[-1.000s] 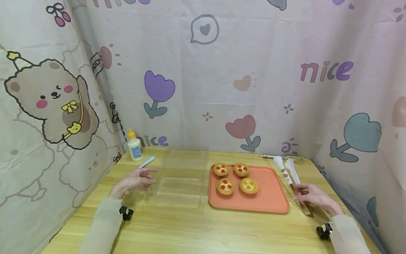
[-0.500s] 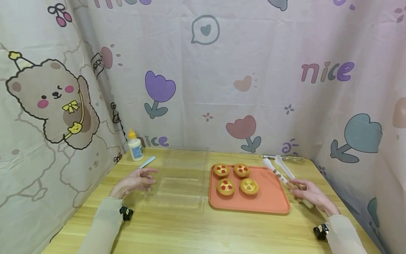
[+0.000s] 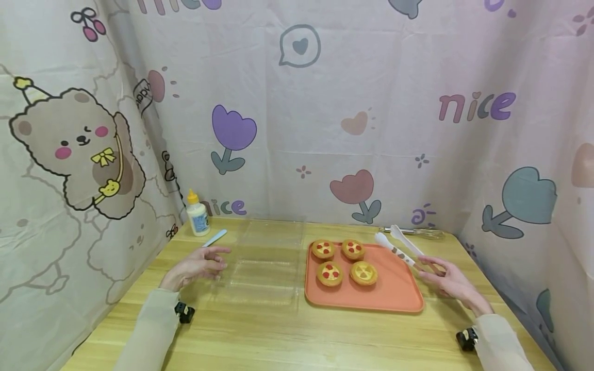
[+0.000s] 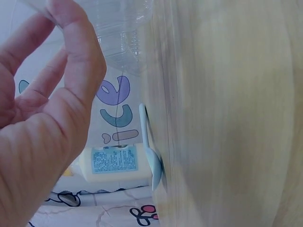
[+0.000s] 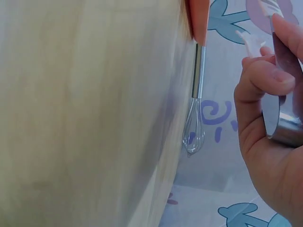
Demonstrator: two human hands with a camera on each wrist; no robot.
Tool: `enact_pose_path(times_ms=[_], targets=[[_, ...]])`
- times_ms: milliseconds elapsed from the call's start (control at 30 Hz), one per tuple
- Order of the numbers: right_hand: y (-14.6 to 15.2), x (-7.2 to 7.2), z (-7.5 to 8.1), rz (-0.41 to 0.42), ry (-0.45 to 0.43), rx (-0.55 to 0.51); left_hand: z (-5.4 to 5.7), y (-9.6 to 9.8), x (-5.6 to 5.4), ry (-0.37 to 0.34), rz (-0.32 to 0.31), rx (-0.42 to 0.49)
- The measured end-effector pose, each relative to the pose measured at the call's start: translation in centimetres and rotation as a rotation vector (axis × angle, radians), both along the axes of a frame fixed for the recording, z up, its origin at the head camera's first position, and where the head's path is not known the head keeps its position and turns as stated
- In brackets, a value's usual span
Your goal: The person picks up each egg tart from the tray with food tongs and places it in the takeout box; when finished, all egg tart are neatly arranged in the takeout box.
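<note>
A yellow-capped bottle [image 3: 199, 220] stands near a pale-blue utensil [image 3: 215, 237]; a wire whisk [image 3: 429, 233] lies before the printed cloth backdrop [image 3: 297, 98].

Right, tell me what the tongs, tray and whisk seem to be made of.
Tongs: reflective bent end, likely steel; dull white tips look like plastic or silicone. The brownish grip is unclear.
Tray: probably moulded plastic, from its even orange colour, smooth low-gloss surface and rounded corners.
Whisk: glossy metal, likely steel, given the bright streaks on its handle and thin silvery wires.
</note>
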State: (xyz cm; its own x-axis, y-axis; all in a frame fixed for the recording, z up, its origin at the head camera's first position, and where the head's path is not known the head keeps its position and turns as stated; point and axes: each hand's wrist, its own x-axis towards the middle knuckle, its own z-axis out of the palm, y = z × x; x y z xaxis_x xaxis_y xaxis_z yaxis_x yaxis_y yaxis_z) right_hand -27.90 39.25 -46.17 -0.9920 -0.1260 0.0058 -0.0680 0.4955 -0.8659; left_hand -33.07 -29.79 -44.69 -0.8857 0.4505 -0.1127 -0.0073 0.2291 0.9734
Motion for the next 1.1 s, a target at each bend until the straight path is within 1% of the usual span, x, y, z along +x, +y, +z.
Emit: enact_pose_path(times_ms=[67,167,300,400,533,633,867,967,1100], targets=[[-0.1,0.0,0.0,0.010,0.016,0.006,0.0,0.0,0.0,0.000,0.004,-0.003],[-0.2,0.0,0.0,0.005,0.032,0.011,-0.1,0.0,0.0,0.003,0.001,-0.005],[-0.3,-0.1,0.0,0.031,0.077,0.017,-0.3,0.0,0.0,0.000,-0.003,-0.002],[-0.3,-0.1,0.1,0.033,0.076,0.022,-0.4,0.0,0.0,-0.001,-0.006,0.002],[-0.4,0.0,0.3,0.020,0.040,0.029,-0.3,0.0,0.0,0.007,-0.013,0.007],[-0.5,-0.1,0.5,0.031,0.053,0.046,-0.4,-0.1,0.0,0.013,-0.021,0.007],[-0.9,-0.1,0.9,0.009,0.075,0.064,-0.6,-0.2,-0.1,0.019,-0.034,0.027],[-1.1,-0.1,0.8,0.003,0.081,0.060,-0.6,-0.1,-0.2,0.017,-0.032,0.034],[-1.4,-0.2,0.9,0.001,0.102,0.063,-0.7,0.0,-0.3,0.013,-0.009,0.033]])
